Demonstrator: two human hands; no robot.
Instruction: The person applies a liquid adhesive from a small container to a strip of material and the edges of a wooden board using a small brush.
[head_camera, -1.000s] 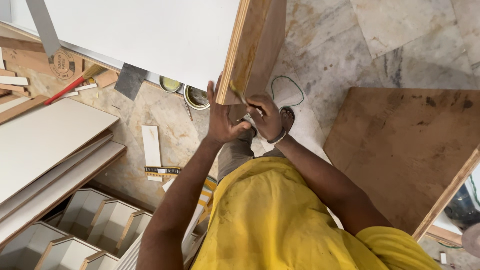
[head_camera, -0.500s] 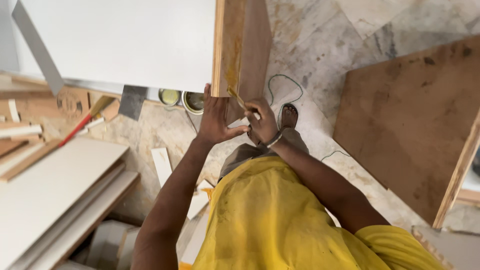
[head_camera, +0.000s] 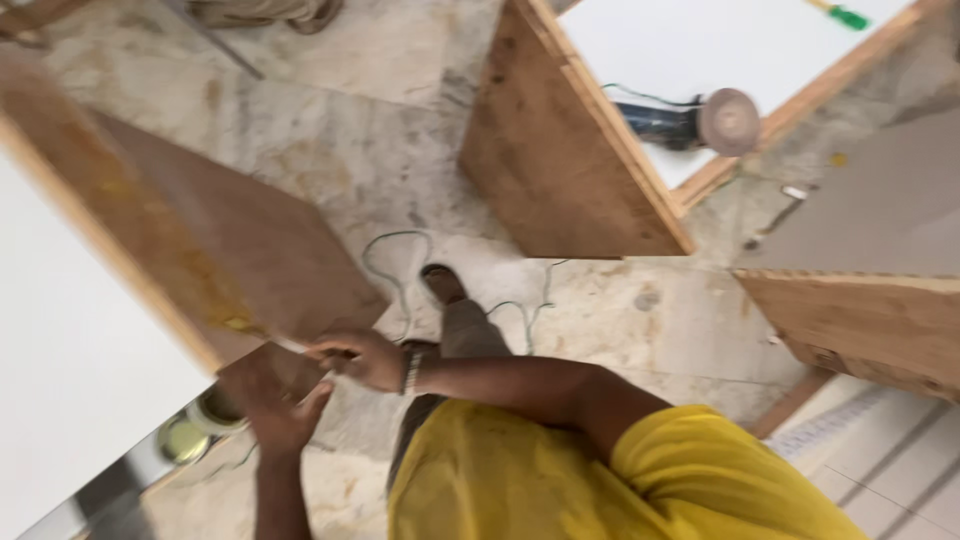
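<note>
Head view, blurred by motion: my right hand (head_camera: 365, 358) sits at lower left of centre, its fingers pinched narrow around a thin pale stick-like tool (head_camera: 292, 346) whose tip meets the glue-streaked edge of a wooden board (head_camera: 230, 250). Just what the tool is, I cannot tell. Below it my left hand (head_camera: 280, 410) lies open, fingers spread, palm against the board's lower corner. A bracelet (head_camera: 408, 370) circles my right wrist. The board runs from upper left down to my hands; its white face (head_camera: 70, 400) fills the left edge of the frame. Under the corner, at lower left, stand two small round tins (head_camera: 195, 430). My yellow shirt (head_camera: 640, 480) fills the bottom centre, with my shoe (head_camera: 442, 284) on the marble floor (head_camera: 340, 140) above it, beside a looping thin cord (head_camera: 395, 280). At upper right a second wood-edged white panel (head_camera: 700, 50) carries an angle grinder (head_camera: 700, 122).
</note>
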